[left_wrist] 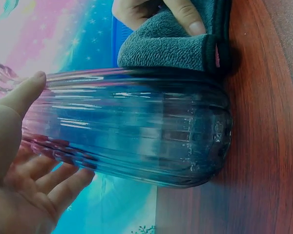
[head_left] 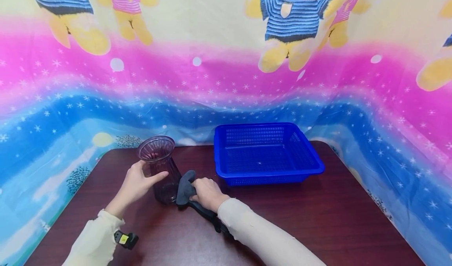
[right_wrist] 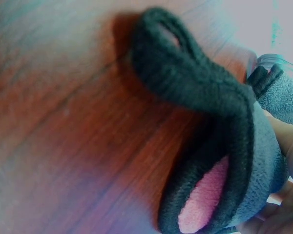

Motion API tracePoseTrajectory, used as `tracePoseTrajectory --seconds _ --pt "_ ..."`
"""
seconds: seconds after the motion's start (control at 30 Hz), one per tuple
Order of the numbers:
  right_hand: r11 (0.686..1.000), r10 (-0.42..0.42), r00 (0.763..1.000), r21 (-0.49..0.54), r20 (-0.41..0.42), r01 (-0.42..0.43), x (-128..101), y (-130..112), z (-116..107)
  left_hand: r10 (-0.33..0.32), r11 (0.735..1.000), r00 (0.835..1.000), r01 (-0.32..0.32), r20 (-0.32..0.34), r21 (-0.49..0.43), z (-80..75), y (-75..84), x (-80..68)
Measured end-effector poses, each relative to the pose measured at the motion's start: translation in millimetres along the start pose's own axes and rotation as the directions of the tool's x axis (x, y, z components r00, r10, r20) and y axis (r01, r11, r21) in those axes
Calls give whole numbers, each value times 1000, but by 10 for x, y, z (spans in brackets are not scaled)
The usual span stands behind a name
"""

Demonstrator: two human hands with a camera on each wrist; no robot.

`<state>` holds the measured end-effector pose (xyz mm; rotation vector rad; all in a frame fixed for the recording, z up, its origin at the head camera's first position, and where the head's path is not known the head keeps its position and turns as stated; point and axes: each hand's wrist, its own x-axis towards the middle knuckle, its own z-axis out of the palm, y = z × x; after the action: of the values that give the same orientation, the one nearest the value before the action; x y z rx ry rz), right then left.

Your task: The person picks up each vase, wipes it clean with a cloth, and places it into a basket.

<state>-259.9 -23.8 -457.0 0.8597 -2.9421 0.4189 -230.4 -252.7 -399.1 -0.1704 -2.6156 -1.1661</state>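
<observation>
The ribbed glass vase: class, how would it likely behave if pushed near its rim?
The vase looks tall and narrow-based, so it would probably tip. Its glossy ribbed glass may slip and seems breakable. The left hand steadies it.

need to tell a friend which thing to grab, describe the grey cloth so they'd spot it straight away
On the dark wooden table, left of the blue plastic basket, stands a ribbed glass vase. The grey fleece cloth lies against the vase's base, gripped by the right hand. It is the only soft thing there, dark-edged with a pink patch.
</observation>
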Motion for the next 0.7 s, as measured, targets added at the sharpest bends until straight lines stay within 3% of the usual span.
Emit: tracePoseTrajectory --seconds 0.27,0.7 --pt "1000 -5 1000 -2 0 5 -4 2 -8 4 998 999 -2 38 -57 -3 -34 21" --pt "999 11 1000 43 -10 -10 -17 11 12 1 1000 998 -1 55 -5 5 -39 10"
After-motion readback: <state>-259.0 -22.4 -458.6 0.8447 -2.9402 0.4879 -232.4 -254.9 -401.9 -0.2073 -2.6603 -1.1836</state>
